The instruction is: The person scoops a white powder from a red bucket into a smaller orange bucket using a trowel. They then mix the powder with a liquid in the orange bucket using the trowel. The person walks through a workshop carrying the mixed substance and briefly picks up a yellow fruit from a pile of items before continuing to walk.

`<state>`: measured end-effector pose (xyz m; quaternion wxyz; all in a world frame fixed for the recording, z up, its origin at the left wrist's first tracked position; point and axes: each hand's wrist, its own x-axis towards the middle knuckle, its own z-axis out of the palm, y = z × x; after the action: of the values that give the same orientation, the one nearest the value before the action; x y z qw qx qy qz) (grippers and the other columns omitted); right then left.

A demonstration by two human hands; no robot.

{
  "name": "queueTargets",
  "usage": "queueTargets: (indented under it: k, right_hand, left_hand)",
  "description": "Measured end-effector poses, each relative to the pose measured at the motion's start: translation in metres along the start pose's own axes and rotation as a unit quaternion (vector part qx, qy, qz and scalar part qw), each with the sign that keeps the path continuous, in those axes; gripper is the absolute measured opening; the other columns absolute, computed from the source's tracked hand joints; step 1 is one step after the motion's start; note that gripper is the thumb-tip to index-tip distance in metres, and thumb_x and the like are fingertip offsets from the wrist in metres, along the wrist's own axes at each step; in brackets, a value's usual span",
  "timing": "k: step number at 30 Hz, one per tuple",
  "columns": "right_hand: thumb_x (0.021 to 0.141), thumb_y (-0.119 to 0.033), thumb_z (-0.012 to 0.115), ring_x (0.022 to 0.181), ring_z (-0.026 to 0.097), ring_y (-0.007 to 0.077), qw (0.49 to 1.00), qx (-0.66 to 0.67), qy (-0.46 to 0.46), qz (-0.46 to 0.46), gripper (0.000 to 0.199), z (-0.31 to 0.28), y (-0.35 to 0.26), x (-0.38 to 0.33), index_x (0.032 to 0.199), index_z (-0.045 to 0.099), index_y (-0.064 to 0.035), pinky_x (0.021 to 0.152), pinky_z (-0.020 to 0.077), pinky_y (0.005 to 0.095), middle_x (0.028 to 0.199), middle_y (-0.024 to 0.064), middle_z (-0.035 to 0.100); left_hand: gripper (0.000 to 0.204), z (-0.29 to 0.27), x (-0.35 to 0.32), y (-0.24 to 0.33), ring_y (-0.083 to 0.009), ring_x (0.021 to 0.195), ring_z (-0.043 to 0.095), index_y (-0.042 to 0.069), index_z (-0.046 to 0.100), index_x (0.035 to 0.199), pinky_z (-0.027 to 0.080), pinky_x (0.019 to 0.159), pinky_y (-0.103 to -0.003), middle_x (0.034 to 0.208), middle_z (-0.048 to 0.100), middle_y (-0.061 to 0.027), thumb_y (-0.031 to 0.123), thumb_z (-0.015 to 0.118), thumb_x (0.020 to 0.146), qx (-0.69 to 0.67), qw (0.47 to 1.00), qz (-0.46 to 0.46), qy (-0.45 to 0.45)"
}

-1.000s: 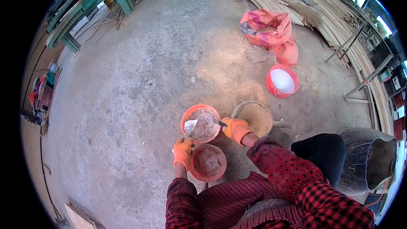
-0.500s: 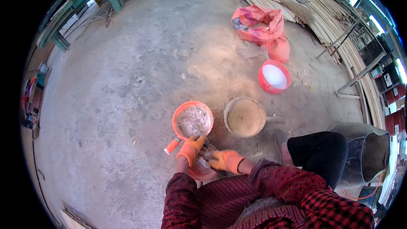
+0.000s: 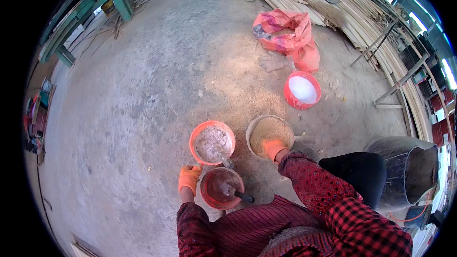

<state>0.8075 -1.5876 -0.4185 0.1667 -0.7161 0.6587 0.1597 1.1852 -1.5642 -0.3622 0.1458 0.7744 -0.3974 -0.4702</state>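
Concrete floor (image 3: 119, 119), head view: open at left. Left hand (image 3: 189, 178) closed around a scraper (image 3: 228, 163), handle hidden, at the orange bowl's (image 3: 192, 143) near rim; right hand (image 3: 274, 149) inside the powder bowl (image 3: 249, 135), fingers obscured, grip indeterminable.

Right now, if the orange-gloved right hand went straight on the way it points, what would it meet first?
Likely the tan, grainy powder in the round grey bowl; depth is unclear, and the right hand may be touching it.

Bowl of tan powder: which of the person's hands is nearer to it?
Right: the right hand is in the bowl; the left hand is apart, to its lower left.
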Motion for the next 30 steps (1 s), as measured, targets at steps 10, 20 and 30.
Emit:
queueTargets:
  k: [10, 20, 30]
  right_hand:
    - [0.083, -0.026, 0.063, 0.094, 0.068, 0.0381, 0.966, 0.199, 0.152, -0.067, 0.024, -0.121, -0.031, 0.017, 0.101, 0.07, -0.0116, 0.081, 0.0539, 0.0468, 0.101, 0.0189, 0.07]
    - [0.078, -0.011, 0.068, 0.102, 0.069, 0.035, 0.974, -0.014, -0.101, -0.202, 0.052, -0.163, -0.086, 0.017, 0.128, 0.058, -0.0095, 0.085, 0.0536, 0.0461, 0.115, 0.0198, 0.068]
    - [0.079, -0.025, 0.064, 0.092, 0.071, 0.036, 0.972, -0.02, 0.012, -0.234, 0.029, -0.273, -0.099, 0.035, 0.099, 0.075, -0.0067, 0.073, 0.0564, 0.0459, 0.101, 0.0219, 0.071]
  left_hand:
    - [0.021, 0.06, -0.031, 0.03, -0.0171, 0.056, 0.055, 0.007, 0.057, 0.098, 0.047, 0.049, -0.034, 0.076, 0.055, -0.005, 0.025, 0.062, 0.091, -0.305, 0.907, -0.11, -0.267]
    - [0.022, 0.05, -0.044, 0.054, -0.0164, 0.06, 0.055, 0.007, 0.053, 0.103, 0.044, 0.049, -0.032, 0.076, 0.054, -0.0043, 0.01, 0.066, 0.086, -0.395, 0.887, 0.017, -0.239]
    - [0.028, 0.058, -0.059, 0.087, -0.0172, 0.06, 0.055, 0.005, 0.05, 0.108, 0.046, 0.05, -0.033, 0.077, 0.054, -0.0052, 0.005, 0.064, 0.084, -0.365, 0.921, -0.005, -0.135]
